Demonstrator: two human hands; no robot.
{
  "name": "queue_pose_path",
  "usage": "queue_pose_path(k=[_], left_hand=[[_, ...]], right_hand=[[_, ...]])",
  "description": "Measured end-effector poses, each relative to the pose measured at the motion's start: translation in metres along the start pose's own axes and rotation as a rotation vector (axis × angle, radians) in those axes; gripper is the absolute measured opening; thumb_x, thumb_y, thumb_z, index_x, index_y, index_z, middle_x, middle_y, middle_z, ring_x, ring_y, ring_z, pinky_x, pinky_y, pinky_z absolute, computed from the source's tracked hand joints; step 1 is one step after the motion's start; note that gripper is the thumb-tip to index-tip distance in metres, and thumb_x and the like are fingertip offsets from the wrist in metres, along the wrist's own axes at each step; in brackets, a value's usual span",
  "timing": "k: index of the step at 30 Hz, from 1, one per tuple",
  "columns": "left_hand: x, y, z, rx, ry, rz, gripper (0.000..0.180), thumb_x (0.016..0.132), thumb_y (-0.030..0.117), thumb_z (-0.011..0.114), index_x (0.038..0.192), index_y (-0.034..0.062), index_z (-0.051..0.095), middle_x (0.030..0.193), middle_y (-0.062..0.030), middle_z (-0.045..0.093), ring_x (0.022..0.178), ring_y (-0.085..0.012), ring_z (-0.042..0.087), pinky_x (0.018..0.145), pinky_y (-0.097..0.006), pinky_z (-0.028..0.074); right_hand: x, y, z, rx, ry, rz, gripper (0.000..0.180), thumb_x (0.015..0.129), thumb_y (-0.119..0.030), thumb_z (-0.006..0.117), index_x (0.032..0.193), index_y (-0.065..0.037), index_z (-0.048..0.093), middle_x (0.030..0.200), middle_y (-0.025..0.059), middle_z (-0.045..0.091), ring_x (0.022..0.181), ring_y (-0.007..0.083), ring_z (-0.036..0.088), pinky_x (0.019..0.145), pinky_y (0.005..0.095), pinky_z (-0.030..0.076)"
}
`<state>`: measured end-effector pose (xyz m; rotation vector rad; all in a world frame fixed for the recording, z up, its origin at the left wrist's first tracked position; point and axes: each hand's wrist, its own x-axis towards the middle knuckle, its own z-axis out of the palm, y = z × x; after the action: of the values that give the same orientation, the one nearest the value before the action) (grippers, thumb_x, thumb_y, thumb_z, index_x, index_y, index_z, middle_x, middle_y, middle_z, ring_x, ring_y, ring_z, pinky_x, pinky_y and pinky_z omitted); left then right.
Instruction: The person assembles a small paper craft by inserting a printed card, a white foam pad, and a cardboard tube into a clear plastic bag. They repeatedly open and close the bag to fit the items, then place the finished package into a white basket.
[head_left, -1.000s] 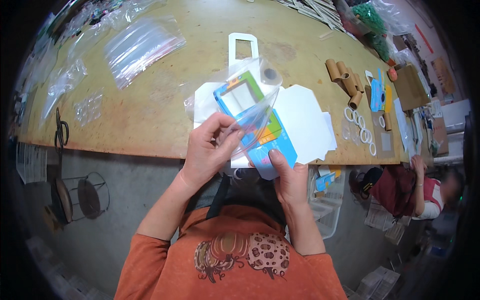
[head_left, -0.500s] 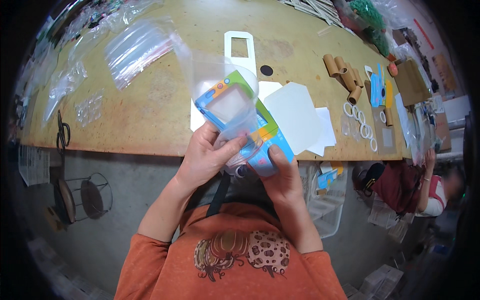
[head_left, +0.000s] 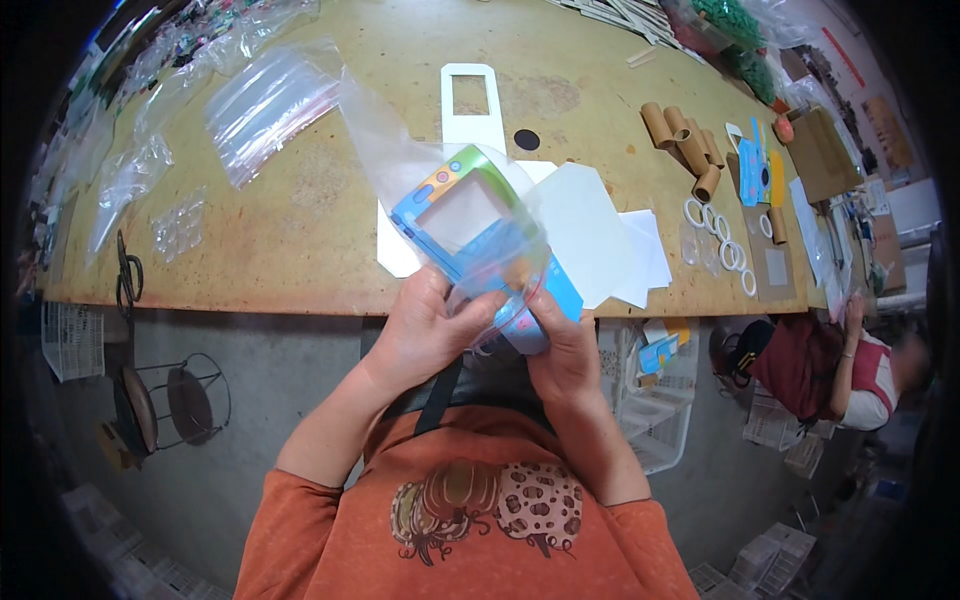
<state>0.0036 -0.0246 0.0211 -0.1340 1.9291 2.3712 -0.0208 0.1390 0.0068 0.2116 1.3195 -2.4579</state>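
My left hand (head_left: 425, 330) and my right hand (head_left: 560, 345) together hold a clear plastic bag (head_left: 400, 160) at its lower end, in front of my chest at the table's near edge. Inside the bag sits a blue and green card frame (head_left: 470, 220) with a square window cut out of it. The bag's closed end sticks up and to the left over the table. Both hands pinch the bag's mouth around the frame's lower blue end.
White card sheets (head_left: 600, 235) lie on the wooden table (head_left: 290, 240) behind the bag, with a white cut-out strip (head_left: 470, 100). Cardboard tubes (head_left: 685, 145), white rings (head_left: 725, 245), stacked zip bags (head_left: 265, 105) and scissors (head_left: 128, 275) lie around. Another person (head_left: 830, 365) sits at right.
The frame has slid deeper into the clear bag, and the bag now stretches up and to the left. Both hands have shifted down to the bag's mouth.
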Motion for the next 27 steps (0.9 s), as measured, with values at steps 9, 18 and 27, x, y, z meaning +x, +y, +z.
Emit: queue_pose_path(k=[9,18,27], left_hand=[[0.008,-0.009,0.005,0.107,0.054,0.067,0.046,0.089,0.003,0.072,0.131,0.0009,0.053,0.1,-0.0058,0.066,0.074,-0.0096,0.062,0.065,-0.027,0.051],[0.021,0.02,-0.029,0.664,0.54,0.479,0.063,0.08,-0.001,0.077,0.136,0.0075,0.048,0.101,-0.0081,0.058,0.067,-0.0102,0.059,0.055,-0.028,0.046],[0.042,0.003,-0.017,1.164,0.451,0.678,0.015,0.083,0.008,0.073,0.098,0.008,0.07,0.084,-0.0102,0.061,0.076,-0.0286,0.063,0.063,-0.039,0.052]], right_hand=[[-0.001,-0.008,0.006,0.015,0.11,-0.056,0.036,0.093,-0.011,0.072,0.127,0.0,0.064,0.118,0.0079,0.069,0.103,0.0166,0.067,0.089,0.032,0.055],[-0.001,-0.028,-0.038,-0.028,0.349,-0.281,0.044,0.089,-0.002,0.074,0.13,0.005,0.059,0.12,0.0115,0.068,0.106,0.0206,0.068,0.094,0.0341,0.056],[-0.024,-0.011,-0.034,-0.203,0.353,-0.23,0.044,0.085,-0.008,0.081,0.124,0.0,0.061,0.108,0.0069,0.069,0.092,0.0154,0.066,0.079,0.0297,0.053]])
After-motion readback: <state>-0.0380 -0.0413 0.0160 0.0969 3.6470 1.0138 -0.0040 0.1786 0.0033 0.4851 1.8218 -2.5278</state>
